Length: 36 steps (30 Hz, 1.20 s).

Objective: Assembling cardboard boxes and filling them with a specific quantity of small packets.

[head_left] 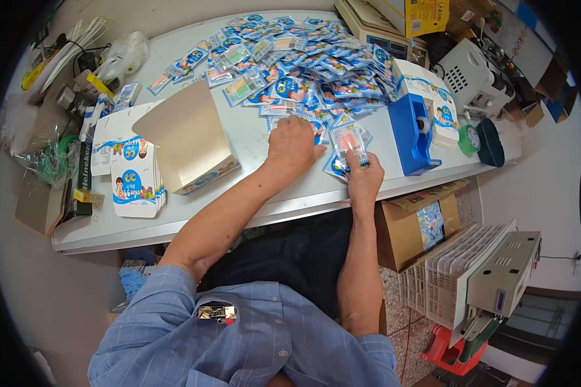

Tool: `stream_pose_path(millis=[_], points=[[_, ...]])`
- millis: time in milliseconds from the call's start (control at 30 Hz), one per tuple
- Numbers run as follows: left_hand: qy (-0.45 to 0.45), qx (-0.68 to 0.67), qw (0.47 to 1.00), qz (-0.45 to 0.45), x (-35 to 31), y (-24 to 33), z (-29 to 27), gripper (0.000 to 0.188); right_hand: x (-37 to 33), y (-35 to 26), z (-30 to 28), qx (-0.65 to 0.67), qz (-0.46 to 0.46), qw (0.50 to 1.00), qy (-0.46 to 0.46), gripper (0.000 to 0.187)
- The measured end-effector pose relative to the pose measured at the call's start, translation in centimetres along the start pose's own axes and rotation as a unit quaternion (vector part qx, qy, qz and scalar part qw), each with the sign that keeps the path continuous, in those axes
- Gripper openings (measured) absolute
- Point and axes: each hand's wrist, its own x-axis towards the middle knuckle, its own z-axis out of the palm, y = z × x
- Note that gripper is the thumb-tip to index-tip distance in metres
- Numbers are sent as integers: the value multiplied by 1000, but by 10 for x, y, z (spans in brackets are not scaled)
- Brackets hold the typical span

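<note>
My right hand (pixel 366 175) pinches a small flat sachet (pixel 347 139), clear-faced with orange-pink strips inside, its thumb on top. Under that sachet lie more blue-and-white sachets (pixel 335 166) near the table's front edge; whether the fingers also hold these is hidden. My left hand (pixel 292 147) rests on the near edge of a large pile of sachets (pixel 342 64), palm down, with bent fingers touching some and the thumb spread apart to the right. Left of it stands an open carton (pixel 190 138), white with a printed lower side, its flap raised.
Flat printed cartons (pixel 135 187) are stacked at the left. A blue tape dispenser (pixel 410 138), more flat cartons (pixel 436 106) and green tape (pixel 469 139) stand at the right. A scale (pixel 374 29) is behind the pile. Below the table is a cardboard box (pixel 407 232) beside white baskets (pixel 442 284).
</note>
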Motion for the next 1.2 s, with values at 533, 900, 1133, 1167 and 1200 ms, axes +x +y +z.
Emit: stream_pose_path(millis=[533, 900, 1133, 1167, 1200], points=[[-21, -511, 855, -83, -42, -48, -13, 29, -25, -25, -26, 222, 148, 950, -161, 22], [-278, -781, 523, -196, -47, -41, -20, 42, 15, -86, -26, -205, -10, 876, -437, 32], [-106, -749, 628, -180, -54, -35, 14, 43, 6, -65, -26, -106, -47, 936, -333, 27], [-104, -750, 627, -183, -55, -37, 17, 43, 0, -64, -33, -38, 14, 949, -313, 28], [-75, -756, 625, -181, -56, -38, 20, 42, -4, -63, -36, 30, 76, 954, -289, 30]])
